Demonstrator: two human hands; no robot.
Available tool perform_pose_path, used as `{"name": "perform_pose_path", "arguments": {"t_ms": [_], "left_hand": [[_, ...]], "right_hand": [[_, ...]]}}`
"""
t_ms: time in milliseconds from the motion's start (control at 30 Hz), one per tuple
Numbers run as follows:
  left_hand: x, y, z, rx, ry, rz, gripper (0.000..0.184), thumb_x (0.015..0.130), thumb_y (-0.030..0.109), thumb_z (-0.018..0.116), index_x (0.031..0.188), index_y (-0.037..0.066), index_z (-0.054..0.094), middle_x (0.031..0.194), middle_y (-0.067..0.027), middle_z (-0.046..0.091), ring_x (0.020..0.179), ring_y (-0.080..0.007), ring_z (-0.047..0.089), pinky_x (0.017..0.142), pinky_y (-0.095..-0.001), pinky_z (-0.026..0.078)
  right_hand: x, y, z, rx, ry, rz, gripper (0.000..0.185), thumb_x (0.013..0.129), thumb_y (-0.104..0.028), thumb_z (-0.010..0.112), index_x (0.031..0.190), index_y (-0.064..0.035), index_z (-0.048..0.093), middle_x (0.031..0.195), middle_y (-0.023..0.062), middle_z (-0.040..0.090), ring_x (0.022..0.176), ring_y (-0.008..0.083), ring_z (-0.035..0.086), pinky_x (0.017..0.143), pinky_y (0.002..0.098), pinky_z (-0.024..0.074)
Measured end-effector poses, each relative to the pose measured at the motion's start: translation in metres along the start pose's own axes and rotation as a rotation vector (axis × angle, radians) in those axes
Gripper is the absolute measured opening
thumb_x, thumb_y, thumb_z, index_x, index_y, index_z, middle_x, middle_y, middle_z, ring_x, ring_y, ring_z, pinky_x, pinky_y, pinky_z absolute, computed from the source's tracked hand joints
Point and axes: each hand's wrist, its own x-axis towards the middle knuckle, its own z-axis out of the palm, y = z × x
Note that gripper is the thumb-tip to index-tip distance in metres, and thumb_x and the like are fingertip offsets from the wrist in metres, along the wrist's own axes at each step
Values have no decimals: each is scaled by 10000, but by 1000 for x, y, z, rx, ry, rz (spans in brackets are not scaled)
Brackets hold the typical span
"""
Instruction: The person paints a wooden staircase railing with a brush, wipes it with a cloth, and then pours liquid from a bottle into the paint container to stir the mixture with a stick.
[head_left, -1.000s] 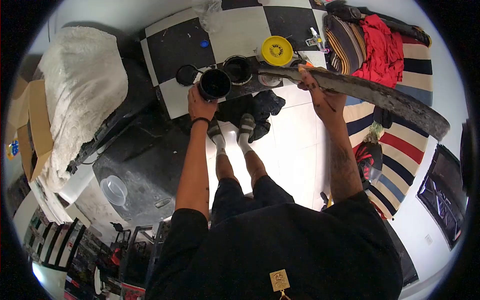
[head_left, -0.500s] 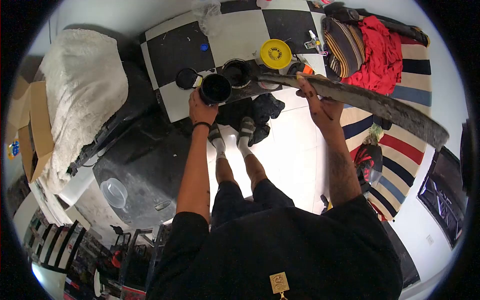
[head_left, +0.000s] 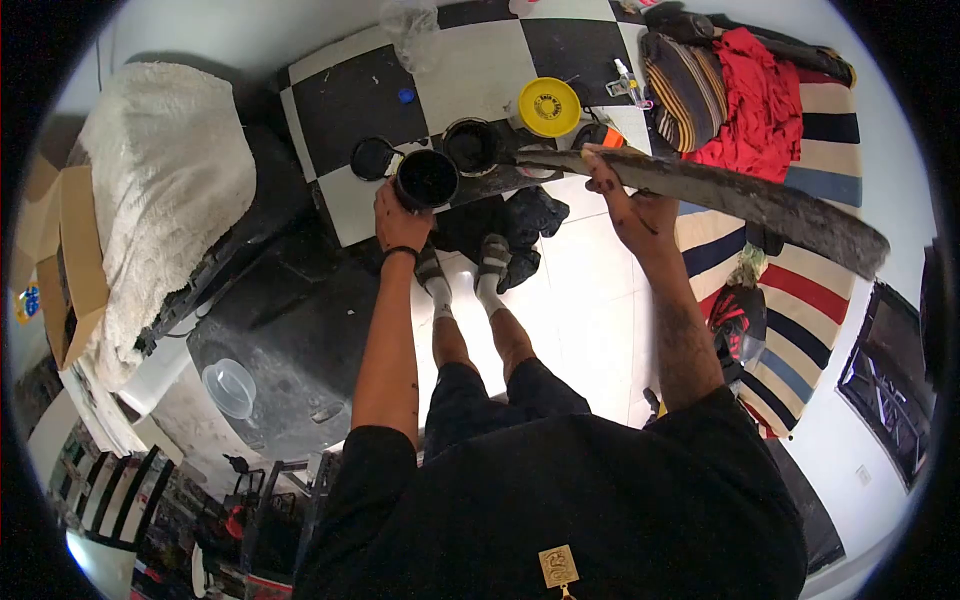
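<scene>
A black, round, open-topped cup is grasped around its side by the left hand. Just beyond it, a dark, round, uncovered tub is seen. A long, curved, grey, dark-blotched strip is gripped toward its left end by the right hand; whether that end touches the tub cannot be told. The work is judged to be under way: both vessels are open, the right hand is smeared dark, and neither held thing is set down. How much is left cannot be told. A white fluffy cover is seen at left, then a black-and-white chequered surface topped by a round yellow lid, then crumpled red cloth on a striped couch.
</scene>
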Motion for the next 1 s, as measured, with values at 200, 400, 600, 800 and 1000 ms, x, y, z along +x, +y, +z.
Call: {"name": "perform_pose_path", "arguments": {"t_ms": [200,400,600,800,1000], "left_hand": [[3,-6,3,2,27,74,736,630,154,777,1254,70,397,1184,-161,493,1123,-380,471,952,-452,408],[3,-2,0,7,37,106,739,615,134,788,1243,77,401,1176,-162,495,1108,-379,476,940,-455,411],[0,1,2,-9,43,40,726,626,143,785,1236,72,398,1177,-160,489,1117,-379,470,937,-456,411],[-1,4,-2,20,28,45,710,636,157,776,1233,65,403,1180,-153,488,1117,-380,469,935,-454,415],[-6,2,3,22,22,10,704,637,146,767,1241,79,411,1203,-145,485,1139,-371,463,954,-443,411]], "right_hand": [[0,-10,3,85,70,97,120,836,-78,682,935,-12,685,837,77,691,781,97,635,698,228,513],[-1,-2,1,35,78,26,156,838,-77,683,974,-2,669,846,71,688,744,87,630,668,219,509],[-6,-12,-1,118,111,121,161,841,-74,676,983,2,665,882,83,688,755,96,636,690,224,516],[-8,-5,-3,34,32,-29,152,865,0,613,1006,47,644,930,114,657,795,131,641,651,249,565],[-11,-8,-5,-10,29,27,166,862,-28,626,1016,34,638,902,100,665,775,125,640,670,254,557]]}}
